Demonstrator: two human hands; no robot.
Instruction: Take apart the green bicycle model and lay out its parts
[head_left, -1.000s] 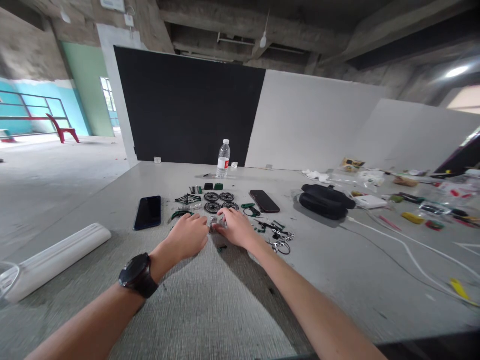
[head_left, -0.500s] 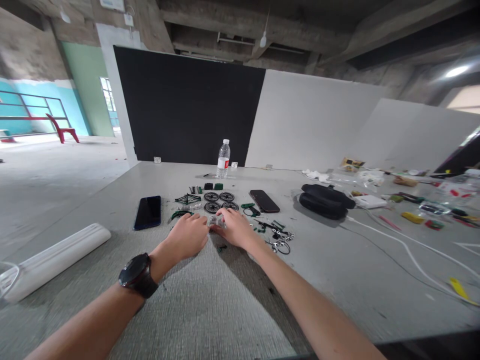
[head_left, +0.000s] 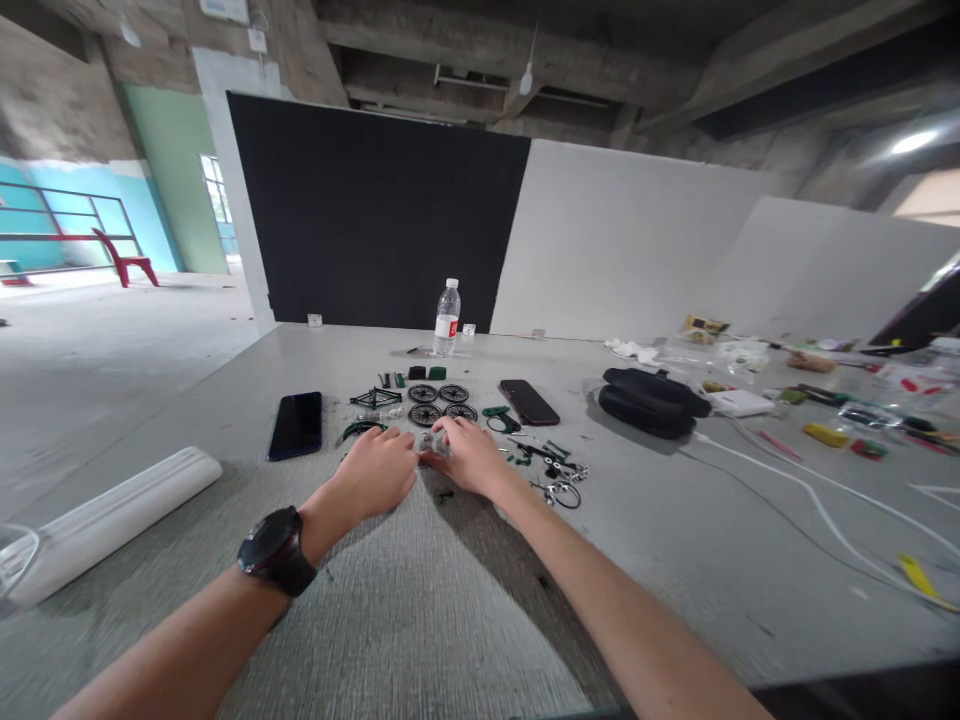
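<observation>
My left hand (head_left: 377,472) and my right hand (head_left: 469,456) rest side by side on the grey table (head_left: 465,600), fingers curled. Between their fingertips lies a small clear packet of silvery parts (head_left: 429,442), and both hands pinch at it. Just beyond them stand several small black spoked wheels (head_left: 442,402), a dark green frame piece (head_left: 376,398) and a curved green piece (head_left: 361,429). To the right of my right hand lie green and black small parts and metal rings (head_left: 556,472). A black watch (head_left: 276,551) is on my left wrist.
A dark blue phone (head_left: 297,424) lies at the left, a dark red phone (head_left: 529,402) to the right of the wheels. A water bottle (head_left: 447,318) stands farther back. A black pouch (head_left: 649,401), white cable (head_left: 810,497) and scattered items fill the right. A white moulding (head_left: 112,520) lies at the left edge.
</observation>
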